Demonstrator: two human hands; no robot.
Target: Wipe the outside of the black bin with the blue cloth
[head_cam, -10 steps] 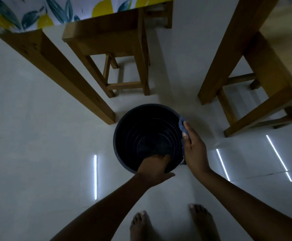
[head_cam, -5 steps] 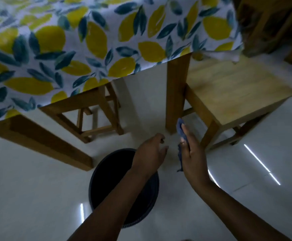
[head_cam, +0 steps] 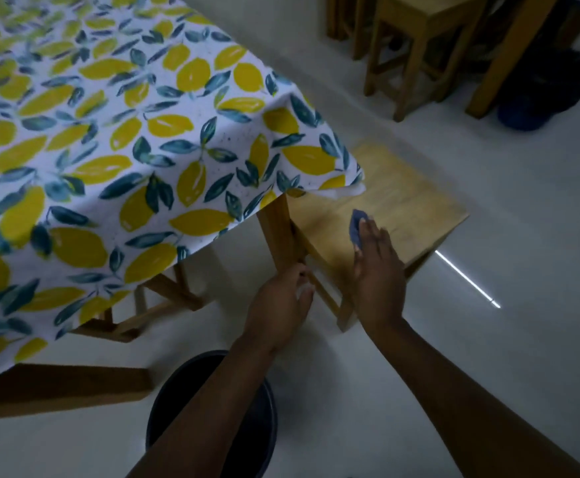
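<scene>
The right hand pinched the blue cloth above a wooden stool; the left hand hung loosely curled, empty. The black bin stood on the floor at six o'clock, so wiping seemed paused; next, the cloth must return to its outer wall.

Black bin upright on floor (partly hidden), blue cloth bunched above wooden stool

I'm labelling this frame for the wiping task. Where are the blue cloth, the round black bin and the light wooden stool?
blue cloth (head_cam: pixel 354 226): head view, on the fold above the right hand's fingertips.
round black bin (head_cam: pixel 261 432): head view, inside wall right of the forearm.
light wooden stool (head_cam: pixel 409 205): head view, bare seat top.
</scene>
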